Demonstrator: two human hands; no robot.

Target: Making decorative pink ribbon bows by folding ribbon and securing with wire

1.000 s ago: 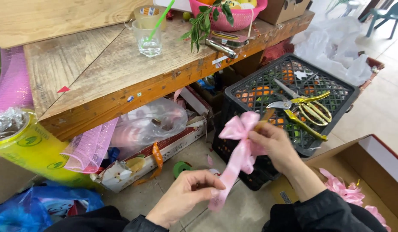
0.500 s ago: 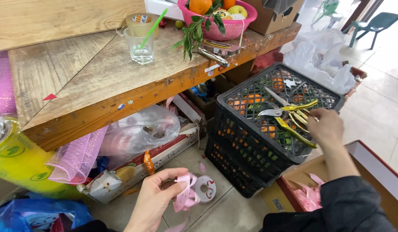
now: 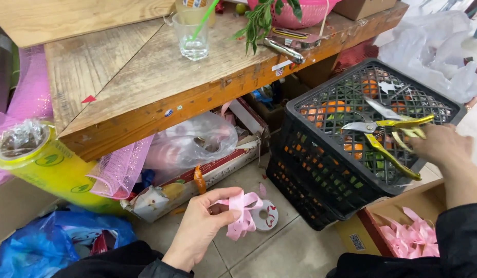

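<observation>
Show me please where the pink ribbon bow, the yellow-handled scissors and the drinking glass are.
pink ribbon bow (image 3: 242,213), head view, on the folded loops pinched in the left hand.
yellow-handled scissors (image 3: 390,125), head view, near the pivot, on the black crate.
drinking glass (image 3: 192,36), head view, on its clear side wall.

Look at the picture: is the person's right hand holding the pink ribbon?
No. The pink ribbon is pinched in the left hand, while the right hand reaches for the yellow-handled scissors on the black crate.

It looked like a florist's back-room: pink mesh wrap (image 3: 27,98), ribbon scraps (image 3: 410,239), crates (image 3: 351,154), a worn wooden tabletop (image 3: 130,77).
</observation>
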